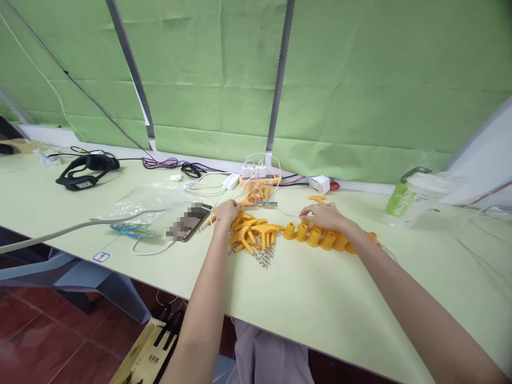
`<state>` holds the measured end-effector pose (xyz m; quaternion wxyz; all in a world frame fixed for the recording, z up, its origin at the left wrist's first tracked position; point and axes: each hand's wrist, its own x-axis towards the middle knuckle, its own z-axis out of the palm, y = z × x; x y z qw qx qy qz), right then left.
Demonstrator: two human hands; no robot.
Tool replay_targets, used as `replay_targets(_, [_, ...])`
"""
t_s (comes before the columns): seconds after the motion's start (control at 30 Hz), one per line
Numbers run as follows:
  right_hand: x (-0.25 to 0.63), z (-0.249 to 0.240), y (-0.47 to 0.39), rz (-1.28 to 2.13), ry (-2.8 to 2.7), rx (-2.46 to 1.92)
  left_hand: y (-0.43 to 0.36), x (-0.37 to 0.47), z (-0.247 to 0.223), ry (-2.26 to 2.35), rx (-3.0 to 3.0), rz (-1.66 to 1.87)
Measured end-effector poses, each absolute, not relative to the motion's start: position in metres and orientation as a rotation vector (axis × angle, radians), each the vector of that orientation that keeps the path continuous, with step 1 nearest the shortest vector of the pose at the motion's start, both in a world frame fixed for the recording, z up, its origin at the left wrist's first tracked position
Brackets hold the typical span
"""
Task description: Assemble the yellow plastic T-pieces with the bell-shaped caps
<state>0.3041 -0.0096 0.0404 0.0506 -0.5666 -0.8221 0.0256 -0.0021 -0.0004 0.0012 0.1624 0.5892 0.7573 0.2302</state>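
My left hand (228,210) reaches to the far edge of a pile of yellow T-handled corkscrews (267,229) with metal spiral tips. Its fingers are curled beside a clear plastic bag (258,193) of yellow pieces, and what they hold, if anything, is hidden. My right hand (324,215) hovers over a row of yellow cup-shaped pieces (314,238), its fingers loosely bent and somewhat apart, with nothing seen between them. Just beyond it lies another yellow handle (317,198). The hand and forearm cover part of the row.
Left of the pile lie a phone (190,221) with a white cable and an emptied-looking clear bag (148,200). A black headset (86,170) is farther left. At the back sit a power strip (260,178) and a white adapter (319,184). A plastic cup (416,197) stands at right.
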Motion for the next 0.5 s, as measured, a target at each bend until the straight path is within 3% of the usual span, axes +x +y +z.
replay_targets(0.17, [0.319, 0.041, 0.016, 0.150, -2.328, -1.761, -0.005, 0.007, 0.006, 2.179, 1.712, 0.908])
replay_targets(0.5, [0.392, 0.018, 0.069, -0.150, -1.986, -2.109, 0.006, 0.005, -0.013, 2.093, 1.683, 1.128])
